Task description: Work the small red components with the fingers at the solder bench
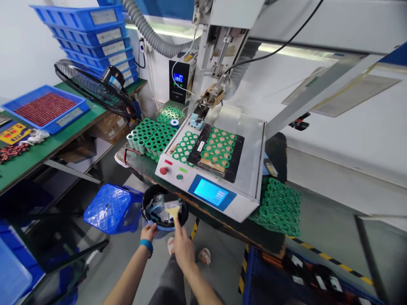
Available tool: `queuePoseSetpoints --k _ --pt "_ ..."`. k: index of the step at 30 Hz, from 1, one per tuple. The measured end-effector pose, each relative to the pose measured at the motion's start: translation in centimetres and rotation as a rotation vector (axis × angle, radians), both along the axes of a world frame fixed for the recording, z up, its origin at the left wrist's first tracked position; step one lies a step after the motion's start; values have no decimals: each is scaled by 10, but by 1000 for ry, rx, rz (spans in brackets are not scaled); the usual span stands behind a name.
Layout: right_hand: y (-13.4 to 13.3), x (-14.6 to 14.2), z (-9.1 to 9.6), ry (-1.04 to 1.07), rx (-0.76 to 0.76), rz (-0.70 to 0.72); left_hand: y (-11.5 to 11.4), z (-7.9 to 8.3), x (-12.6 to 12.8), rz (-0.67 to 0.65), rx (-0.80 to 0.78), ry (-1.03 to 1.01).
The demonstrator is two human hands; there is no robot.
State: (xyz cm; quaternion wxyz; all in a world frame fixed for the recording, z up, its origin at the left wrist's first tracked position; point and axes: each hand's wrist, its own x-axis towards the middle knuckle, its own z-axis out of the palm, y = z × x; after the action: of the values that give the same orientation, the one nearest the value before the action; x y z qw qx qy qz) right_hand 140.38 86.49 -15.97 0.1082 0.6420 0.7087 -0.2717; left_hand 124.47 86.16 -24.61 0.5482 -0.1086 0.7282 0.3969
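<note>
My left hand, with a blue wristband, grips the near rim of a small black waste bin on the floor under the bench. My right hand reaches over the bin and pinches a small yellowish scrap above the rubbish inside. Above the bin stands a white soldering machine with a blue touch screen. A green battery pack lies in a black fixture on its bed.
Stacks of green battery holders lie left and right of the machine. A blue plastic stool stands left of the bin. A black fan, blue trays and stacked blue bins sit on the left bench.
</note>
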Motion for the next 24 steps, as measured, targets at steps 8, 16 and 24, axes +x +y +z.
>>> queuePoseSetpoints --k 8,16,24 --pt "39 65 -17 -168 29 -195 1 6 -1 138 -16 -6" --pt "24 -26 0 42 20 178 -2 18 -6 215 -57 -23" --pt "62 57 -27 -102 88 -25 12 24 0 331 -115 -12"
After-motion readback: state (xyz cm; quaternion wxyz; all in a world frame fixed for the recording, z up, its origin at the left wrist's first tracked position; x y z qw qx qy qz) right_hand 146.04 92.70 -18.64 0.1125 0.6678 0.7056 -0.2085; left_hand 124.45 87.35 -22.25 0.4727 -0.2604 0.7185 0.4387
